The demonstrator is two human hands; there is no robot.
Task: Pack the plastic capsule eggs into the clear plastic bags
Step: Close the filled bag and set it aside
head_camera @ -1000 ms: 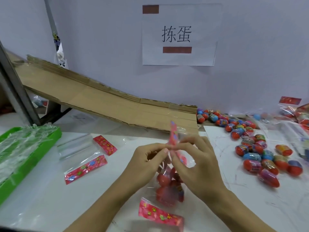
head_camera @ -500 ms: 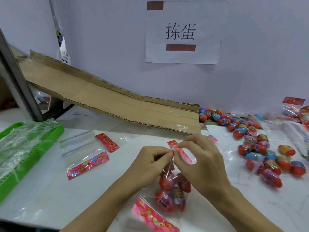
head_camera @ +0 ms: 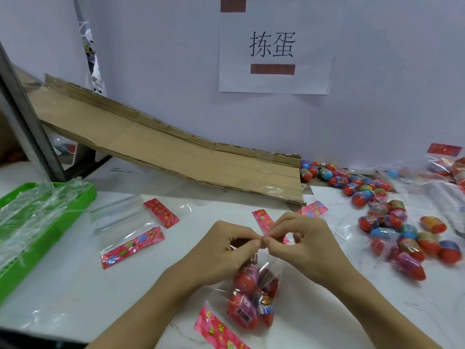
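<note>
Green tray point(head_camera: 83, 195): far left of the filled bag, at the table's left edge, covered in crumpled clear film.
Empty bags point(head_camera: 125, 230): 2 flat clear bags with red flowered headers, left of the filled bag, between it and the tray.
Ramp point(head_camera: 176, 152): cardboard sheet sloping down from upper left, behind the filled bag, its low end near the loose eggs.
Left hand point(head_camera: 226, 253): above the filled bag's left side, fingers curled, thumb and forefinger pinching the bag's top edge.
Filled bag point(head_camera: 254, 298): clear bag lying on the white table at centre bottom, holding several red capsule eggs; its mouth is lifted between both hands.
Header point(head_camera: 263, 219): red flowered strip at the filled bag's top, sticking up just behind the fingertips.
Right hand point(head_camera: 304, 245): above the filled bag's right side, fingers curled, pinching the same top edge, fingertips touching the left hand's.
Sign point(head_camera: 274, 46): white paper on the wall, high behind the filled bag.
Loose eggs point(head_camera: 392, 222): many, mostly red and blue, scattered right of the filled bag.
Packed bags point(head_camera: 448, 167): far right of the filled bag, by the wall.
</note>
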